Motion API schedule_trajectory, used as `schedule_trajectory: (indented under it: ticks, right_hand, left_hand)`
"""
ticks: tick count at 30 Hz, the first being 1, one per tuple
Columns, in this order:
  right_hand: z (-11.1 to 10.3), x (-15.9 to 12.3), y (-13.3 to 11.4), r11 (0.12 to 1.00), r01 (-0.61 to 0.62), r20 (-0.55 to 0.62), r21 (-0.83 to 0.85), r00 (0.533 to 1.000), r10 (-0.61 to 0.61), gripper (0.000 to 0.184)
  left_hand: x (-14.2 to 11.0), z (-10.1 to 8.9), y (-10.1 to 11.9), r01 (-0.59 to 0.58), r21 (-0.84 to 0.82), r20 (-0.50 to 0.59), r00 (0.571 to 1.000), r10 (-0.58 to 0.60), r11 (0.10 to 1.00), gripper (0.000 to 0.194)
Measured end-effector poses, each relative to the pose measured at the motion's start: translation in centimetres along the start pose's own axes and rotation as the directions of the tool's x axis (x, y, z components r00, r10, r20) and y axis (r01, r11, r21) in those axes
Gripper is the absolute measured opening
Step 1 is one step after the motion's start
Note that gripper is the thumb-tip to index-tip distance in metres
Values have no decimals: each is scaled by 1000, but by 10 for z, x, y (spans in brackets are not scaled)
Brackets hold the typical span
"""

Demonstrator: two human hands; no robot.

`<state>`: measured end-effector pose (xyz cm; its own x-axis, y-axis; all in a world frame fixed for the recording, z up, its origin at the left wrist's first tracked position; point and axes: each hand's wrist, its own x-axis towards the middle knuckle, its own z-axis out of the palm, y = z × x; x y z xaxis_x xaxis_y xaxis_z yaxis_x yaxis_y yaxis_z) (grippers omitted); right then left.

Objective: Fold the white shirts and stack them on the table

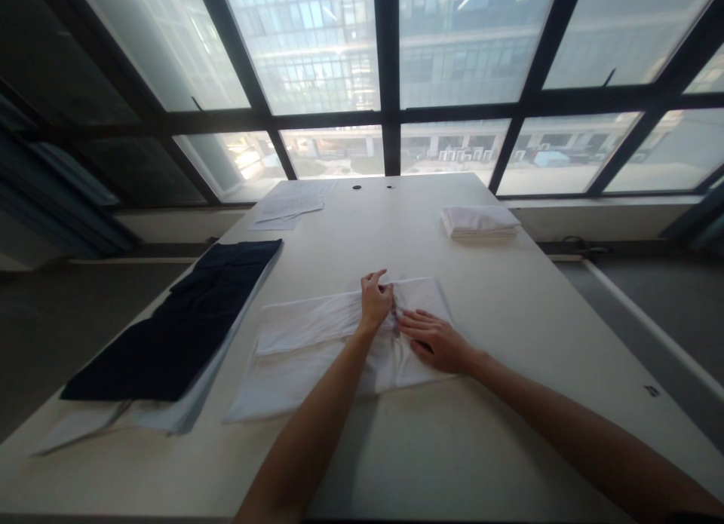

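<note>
A white cloth (317, 358) lies spread on the table in front of me, its far part folded over in a band. My left hand (375, 301) is at the far edge of that band, its fingers curled and pinching the fabric; one finger sticks out. Just to the right, my right hand (434, 341) rests flat on the cloth with its fingers stretched toward the left hand. Between the two hands the fabric is bunched into small wrinkles. Part of the cloth is hidden under my forearms.
On the white table (509, 433), a dark navy cloth (186, 320) lies over white fabric at the left. Paper sheets (291, 206) lie at the far left, and a folded white cloth stack (480, 221) at the far right. Large windows (452, 49) stand beyond.
</note>
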<state>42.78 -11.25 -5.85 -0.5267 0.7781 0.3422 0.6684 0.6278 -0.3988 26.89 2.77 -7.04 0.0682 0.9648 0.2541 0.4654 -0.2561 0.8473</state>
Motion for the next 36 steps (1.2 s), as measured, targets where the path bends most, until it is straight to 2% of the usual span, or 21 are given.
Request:
schedule_trajectory:
  ticks: [3,5,9,11,13,14,15,16,18,19,21,23,25,29,31,32,34,36]
  right_hand:
    - [-5,0,-4,999,30,30,23,999,-31,45]
    - [-8,0,-7,997,53,63,49,996,-56,44]
    - [-14,-2,-10,990,80,118,117,989,-94,45]
    - [-14,-3,-8,979,73,123,188,988,-98,41]
    - [-12,-2,-4,963,-5,85,269,996,-18,36]
    - [-9,0,-1,954,-78,30,289,997,73,39]
    - [-6,4,3,944,-163,-44,288,982,183,44]
    - [-2,9,8,930,-252,-127,266,948,293,49]
    - [6,21,18,901,-403,-244,162,868,433,53]
    - [10,27,23,891,-445,-244,87,858,452,55]
    - [15,36,36,879,-471,-146,-67,877,458,57]
    - [16,39,50,858,-480,-49,-182,876,479,57]
    - [11,37,66,812,-527,-36,-252,843,536,57]
    - [-7,29,89,700,-645,-108,-306,754,647,58]
    - [-10,27,84,672,-677,-172,-299,731,660,58]
    - [-9,27,76,678,-676,-200,-287,735,648,58]
    - [1,24,50,732,-629,-210,-260,777,593,58]
    - [15,18,19,807,-540,-140,-240,842,522,59]
  left_hand:
    - [0,-1,2,0,-81,11,1000,1,997,46]
    - [-1,-3,3,-24,-55,9,1000,25,998,46]
    - [-9,-5,6,-128,214,30,992,124,968,43]
    - [-14,-5,9,-277,333,138,960,244,901,45]
    - [-20,-3,13,-418,382,316,897,309,824,47]
    - [-23,-2,14,-459,395,400,866,301,795,47]
    - [-27,-1,14,-479,417,460,844,276,772,47]
    - [-30,-1,14,-482,448,489,837,245,753,48]
    - [-35,-1,13,-473,505,498,843,204,722,51]
    - [-37,-1,13,-472,523,496,846,197,710,53]
    - [-39,-2,11,-468,543,492,850,188,697,54]
    - [-39,-3,11,-466,551,492,851,182,693,55]
    - [-39,-3,11,-458,557,482,857,179,693,55]
    - [-40,-2,12,-443,559,474,864,169,700,55]
    - [-40,-1,12,-437,559,471,867,163,705,55]
    - [-40,-1,12,-435,558,469,868,163,707,55]
    - [-40,-1,11,-438,557,465,868,172,706,54]
    - [-40,-1,9,-447,557,464,866,184,700,54]
